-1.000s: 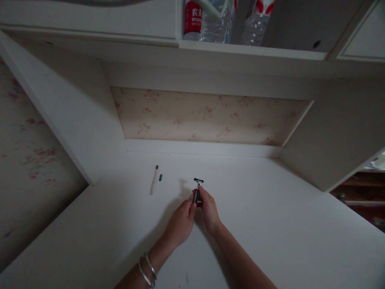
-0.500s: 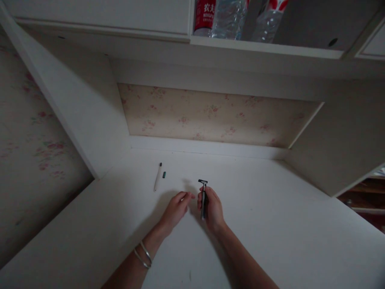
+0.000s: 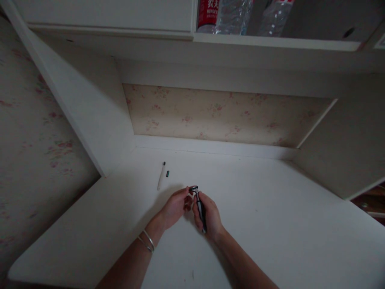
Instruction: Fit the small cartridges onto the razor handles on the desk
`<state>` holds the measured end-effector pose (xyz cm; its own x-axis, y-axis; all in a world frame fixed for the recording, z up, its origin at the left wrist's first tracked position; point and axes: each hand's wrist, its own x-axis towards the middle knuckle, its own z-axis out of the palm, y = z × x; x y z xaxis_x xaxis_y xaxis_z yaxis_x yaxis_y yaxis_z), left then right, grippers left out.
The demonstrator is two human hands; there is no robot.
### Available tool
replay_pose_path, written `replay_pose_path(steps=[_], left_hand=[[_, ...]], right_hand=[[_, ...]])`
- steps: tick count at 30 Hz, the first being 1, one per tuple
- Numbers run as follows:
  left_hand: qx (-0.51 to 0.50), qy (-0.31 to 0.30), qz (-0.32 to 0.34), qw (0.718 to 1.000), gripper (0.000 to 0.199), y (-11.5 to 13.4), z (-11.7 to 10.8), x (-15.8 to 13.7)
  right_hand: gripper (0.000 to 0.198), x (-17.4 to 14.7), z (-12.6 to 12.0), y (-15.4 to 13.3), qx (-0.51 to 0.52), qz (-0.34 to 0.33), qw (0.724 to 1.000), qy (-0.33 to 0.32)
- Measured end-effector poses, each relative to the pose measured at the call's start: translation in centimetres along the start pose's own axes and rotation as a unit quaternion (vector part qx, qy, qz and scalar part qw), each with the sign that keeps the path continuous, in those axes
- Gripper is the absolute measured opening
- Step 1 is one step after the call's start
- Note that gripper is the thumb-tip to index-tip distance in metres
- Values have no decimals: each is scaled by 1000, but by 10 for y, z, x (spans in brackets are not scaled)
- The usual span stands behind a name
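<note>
the razor (image 3: 199,208) sits in our right hand (image 3: 207,212), just above the white counter (image 3: 270,224) and near its middle. its dark handle runs down through our closed fingers, with the butt end poking out below the palm, and its head points up and away from us at the top of the fist. so our right hand is clenched around the handle. our left hand (image 3: 173,205) comes in from the other side, fingertips drawn together at the razor's head; they look to be touching or pinching it, but the light is dim and we cannot tell whether they truly grip it. two thin silver bangles (image 3: 146,243) ring our left wrist. both forearms stretch in from the lower edge of the view.

a little beyond our left hand, further back on the counter, a slim white pen-like stick (image 3: 161,177) with a dark tip lies flat, and just beside it, apart from it, sits a small dark green cap (image 3: 167,174). behind the counter a pale floral wall panel (image 3: 222,116) fills the back of the recess, with white side panels on both flanks. above, on a shelf (image 3: 270,41), stand plastic water bottles (image 3: 231,16), one with a red label.
</note>
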<state>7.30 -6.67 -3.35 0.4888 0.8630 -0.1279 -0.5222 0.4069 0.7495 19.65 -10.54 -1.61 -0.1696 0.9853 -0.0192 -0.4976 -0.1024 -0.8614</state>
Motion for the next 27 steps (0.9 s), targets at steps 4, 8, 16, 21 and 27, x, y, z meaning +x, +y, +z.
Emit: replay_pose_path(steps=[4, 8, 16, 21, 27], left_hand=[[-17, -26, 9, 999, 42, -1, -3, -1], [-16, -35, 27, 999, 38, -1, -3, -2], [-16, -31, 34, 999, 36, -1, -5, -2], [-6, -24, 33, 999, 37, -3, -7, -2], [-12, -40, 45, 998, 36, -3, -6, -2]], right_hand=[[42, 0, -1, 2, 8, -1, 1000, -13], [42, 1, -3, 4, -1, -14, 1000, -11], [40, 0, -5, 4, -24, -24, 999, -1], [41, -2, -5, 2, -34, -29, 999, 5], [40, -2, -3, 0, -44, -31, 998, 12]])
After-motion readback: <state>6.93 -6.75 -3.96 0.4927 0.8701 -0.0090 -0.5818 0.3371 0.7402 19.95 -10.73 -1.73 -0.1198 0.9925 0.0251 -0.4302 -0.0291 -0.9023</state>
